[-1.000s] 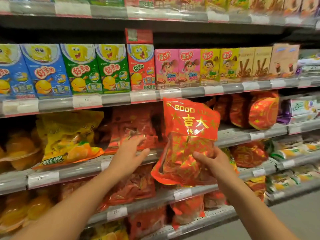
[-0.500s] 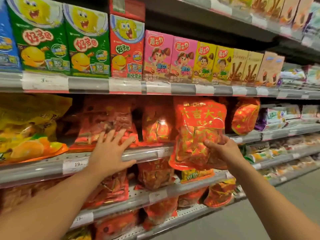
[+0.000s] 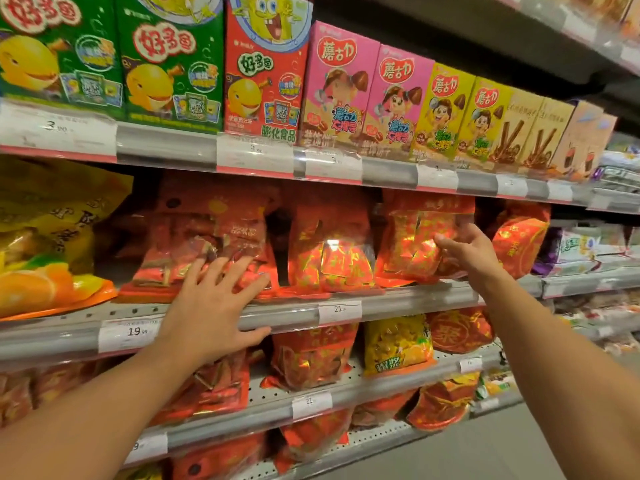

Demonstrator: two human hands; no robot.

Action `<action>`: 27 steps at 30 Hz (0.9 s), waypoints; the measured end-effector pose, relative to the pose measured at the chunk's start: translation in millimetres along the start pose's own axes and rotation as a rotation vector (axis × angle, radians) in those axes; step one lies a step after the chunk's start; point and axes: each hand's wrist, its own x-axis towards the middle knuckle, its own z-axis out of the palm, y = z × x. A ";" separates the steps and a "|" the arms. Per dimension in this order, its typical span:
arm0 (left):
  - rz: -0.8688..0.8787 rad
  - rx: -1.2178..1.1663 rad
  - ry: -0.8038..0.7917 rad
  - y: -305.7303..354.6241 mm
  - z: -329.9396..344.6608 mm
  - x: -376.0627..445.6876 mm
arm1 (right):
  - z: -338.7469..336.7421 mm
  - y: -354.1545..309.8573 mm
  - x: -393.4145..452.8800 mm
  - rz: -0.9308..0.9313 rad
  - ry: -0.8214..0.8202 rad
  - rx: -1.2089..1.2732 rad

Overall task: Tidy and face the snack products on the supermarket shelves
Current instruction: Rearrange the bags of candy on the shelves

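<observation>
**Red candy bag going onto the middle shelf**

The person stands close to the snack shelves with both arms out. The right hand [image 3: 465, 249] holds a shiny red candy bag [image 3: 420, 237] by its right edge, with the thumb in front. I cannot tell how the other fingers lie, because they are hidden behind the bag. The bag stands upright on the middle shelf [image 3: 408, 299], just under the yellow mushroom-biscuit boxes [image 3: 460, 116]. It looks set in its place, but the hand has not let go of it.

The left hand [image 3: 214, 306] lies flat with its fingers spread wide. The fingertips press on a flat red snack bag [image 3: 207, 244] further left on the middle shelf, and the thumb rests on the shelf's grey front rail.

I think the job is partly done. The boxes above the middle shelf stand in a neat row with their fronts showing. On the middle shelf, the red bags lean and lie at different angles, and the big yellow orange-candy bag [image 3: 52, 244] at its left end has slumped forward. The shelves below it hold crumpled bags too.

The shelves are grey metal with white price tags [image 3: 130, 332] along the fronts. Below the shelves, a grey floor shows.
</observation>
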 end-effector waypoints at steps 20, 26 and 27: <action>-0.019 0.070 -0.014 1.2 5.3 1.2 | 47.0 22.1 24.9 0.100 -0.057 -0.028; -0.016 0.058 -0.004 -0.1 5.4 0.0 | 46.1 27.1 -31.6 -0.187 0.301 -0.224; -0.016 0.060 -0.001 0.1 6.2 -0.3 | 45.3 34.9 -49.0 -0.254 0.388 -0.222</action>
